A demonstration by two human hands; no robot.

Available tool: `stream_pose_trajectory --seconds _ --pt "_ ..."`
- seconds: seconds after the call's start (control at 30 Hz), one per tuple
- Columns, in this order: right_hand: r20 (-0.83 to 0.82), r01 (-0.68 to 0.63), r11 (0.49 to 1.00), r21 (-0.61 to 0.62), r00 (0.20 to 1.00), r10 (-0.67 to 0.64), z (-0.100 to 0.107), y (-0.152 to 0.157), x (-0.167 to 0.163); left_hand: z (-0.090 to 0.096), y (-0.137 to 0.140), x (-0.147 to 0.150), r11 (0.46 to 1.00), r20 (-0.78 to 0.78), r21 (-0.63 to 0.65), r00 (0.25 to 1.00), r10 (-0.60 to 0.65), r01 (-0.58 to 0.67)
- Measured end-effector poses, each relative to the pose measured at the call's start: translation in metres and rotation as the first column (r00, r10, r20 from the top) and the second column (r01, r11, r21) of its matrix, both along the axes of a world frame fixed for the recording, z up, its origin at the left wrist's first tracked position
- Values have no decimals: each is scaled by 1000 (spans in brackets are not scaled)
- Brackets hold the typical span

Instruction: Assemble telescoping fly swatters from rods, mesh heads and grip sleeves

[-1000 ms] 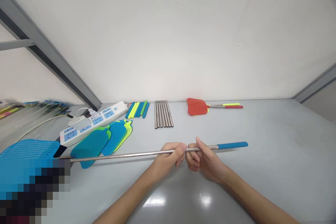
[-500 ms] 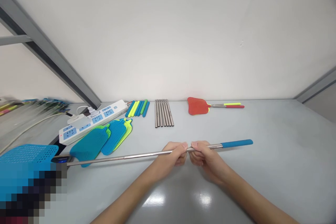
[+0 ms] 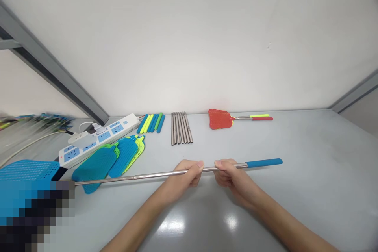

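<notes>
A long fly swatter with a metal telescopic rod and a blue grip lies across both my hands, just above the table. Its blue perforated head reaches the left edge, partly hidden by a pixelated patch. My left hand is closed around the middle of the rod. Close by on the right, my right hand grips the rod just short of the blue handle. Loose swatter heads in blue and yellow-green lie overlapped at the left, partly behind the rod.
Several coloured grips and a row of metal rods lie at the back. Beside them are a red and a yellow swatter. A white power strip with plugs stands left. A wall closes off the table's back.
My left hand has moved slightly left along the swatter, widening the gap between my hands. The whole view has shifted a little.
</notes>
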State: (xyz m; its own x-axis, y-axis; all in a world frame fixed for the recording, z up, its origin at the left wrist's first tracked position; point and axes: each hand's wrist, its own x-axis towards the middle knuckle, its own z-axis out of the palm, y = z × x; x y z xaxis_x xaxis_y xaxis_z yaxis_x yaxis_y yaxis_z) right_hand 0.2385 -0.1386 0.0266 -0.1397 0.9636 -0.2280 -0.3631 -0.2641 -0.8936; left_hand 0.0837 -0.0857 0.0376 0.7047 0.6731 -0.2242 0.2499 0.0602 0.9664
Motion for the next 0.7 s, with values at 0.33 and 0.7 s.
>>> stream_pose_trajectory --seconds 0.33,0.7 --pt "11 44 999 12 999 -44 2 4 13 8 11 -13 999 45 -36 999 29 -27" --pt "55 124 991 45 991 -126 -5 9 26 3 20 -19 990 124 -78 985 123 -114"
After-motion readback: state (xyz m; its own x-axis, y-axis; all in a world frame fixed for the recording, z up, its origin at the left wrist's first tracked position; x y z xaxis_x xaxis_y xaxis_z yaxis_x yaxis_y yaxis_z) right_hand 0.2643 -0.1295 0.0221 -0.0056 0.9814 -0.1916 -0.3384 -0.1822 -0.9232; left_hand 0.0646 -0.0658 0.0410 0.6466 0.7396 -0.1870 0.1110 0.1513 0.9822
